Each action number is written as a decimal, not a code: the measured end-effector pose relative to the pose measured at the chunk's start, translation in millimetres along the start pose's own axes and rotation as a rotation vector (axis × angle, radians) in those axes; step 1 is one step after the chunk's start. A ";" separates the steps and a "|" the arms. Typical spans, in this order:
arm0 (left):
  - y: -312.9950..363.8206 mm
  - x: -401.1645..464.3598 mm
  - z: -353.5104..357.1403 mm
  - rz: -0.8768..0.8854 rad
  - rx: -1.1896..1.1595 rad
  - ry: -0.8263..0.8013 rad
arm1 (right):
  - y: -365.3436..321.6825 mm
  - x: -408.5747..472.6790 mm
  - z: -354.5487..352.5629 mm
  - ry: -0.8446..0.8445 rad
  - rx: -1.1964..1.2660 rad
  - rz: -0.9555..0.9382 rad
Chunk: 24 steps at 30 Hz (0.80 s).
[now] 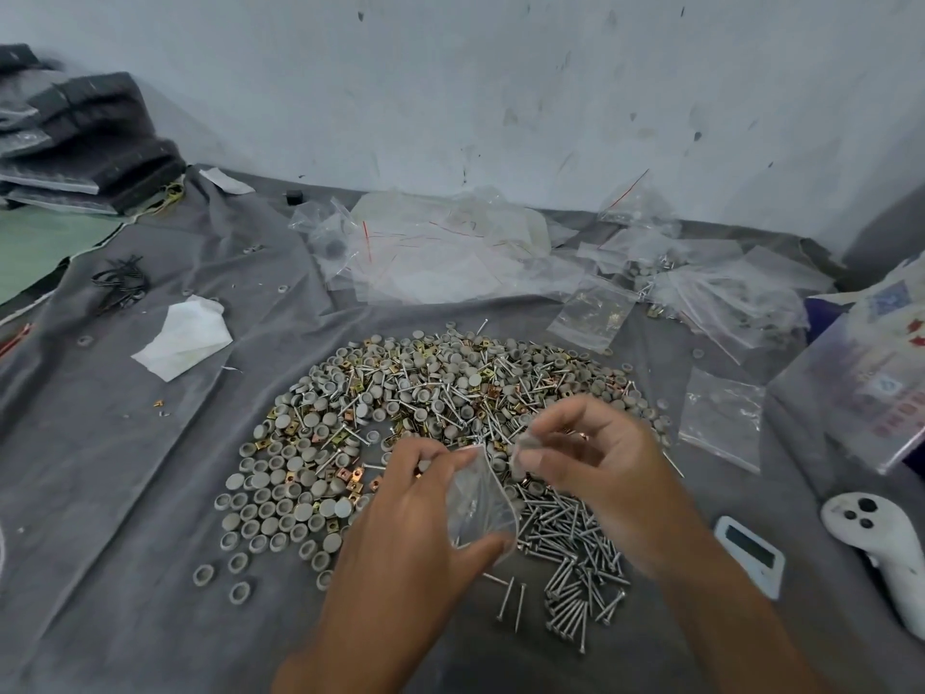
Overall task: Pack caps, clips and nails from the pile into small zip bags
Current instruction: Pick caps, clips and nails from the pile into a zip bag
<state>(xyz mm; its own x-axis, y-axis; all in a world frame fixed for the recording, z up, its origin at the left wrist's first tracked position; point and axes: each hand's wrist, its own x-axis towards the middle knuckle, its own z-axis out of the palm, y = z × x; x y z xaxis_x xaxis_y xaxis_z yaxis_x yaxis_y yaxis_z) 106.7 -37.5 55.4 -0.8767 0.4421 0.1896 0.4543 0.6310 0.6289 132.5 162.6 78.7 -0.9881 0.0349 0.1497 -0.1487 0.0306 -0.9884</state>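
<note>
A crumpled white tissue [185, 338] lies at nine o'clock, dark folded cloth [85, 142] stacked at ten, a white controller [873, 538] beside a small timer [749, 554] at four

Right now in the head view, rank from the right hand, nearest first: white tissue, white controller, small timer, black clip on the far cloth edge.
Measured from the right hand:
1. Small timer, low on the right, just off the forearm.
2. White controller, farther right, near the frame edge.
3. White tissue, across the pile on the left.
4. Black clip, far back by the wall.
</note>
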 end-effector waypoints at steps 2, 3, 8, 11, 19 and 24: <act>-2.0 -0.2 1.3 0.006 0.003 0.008 | -6.1 -10.7 18.4 -0.010 -0.155 -0.102; -2.9 -0.3 1.7 0.011 -0.001 0.012 | -6.9 -13.2 24.5 0.007 -0.269 -0.161; -5.2 -0.7 0.3 0.033 -0.016 0.017 | -4.0 -13.9 38.9 0.047 -0.679 -0.346; -5.8 -0.7 0.0 0.038 -0.020 0.019 | -2.3 -13.4 40.5 0.062 -0.755 -0.386; -4.8 0.0 0.0 0.034 -0.020 0.024 | 0.4 -14.8 39.5 0.059 -0.883 -0.402; -5.7 -0.7 -0.3 0.019 -0.006 0.021 | 12.3 -19.7 26.2 0.077 -0.838 -0.327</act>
<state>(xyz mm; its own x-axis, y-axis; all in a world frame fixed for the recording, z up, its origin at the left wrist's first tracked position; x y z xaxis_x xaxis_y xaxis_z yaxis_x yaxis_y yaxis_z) 104.6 -41.6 51.9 -0.8711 0.4404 0.2173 0.4699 0.6189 0.6294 149.2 136.1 62.9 -0.8916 -0.0375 0.4512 -0.3148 0.7676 -0.5583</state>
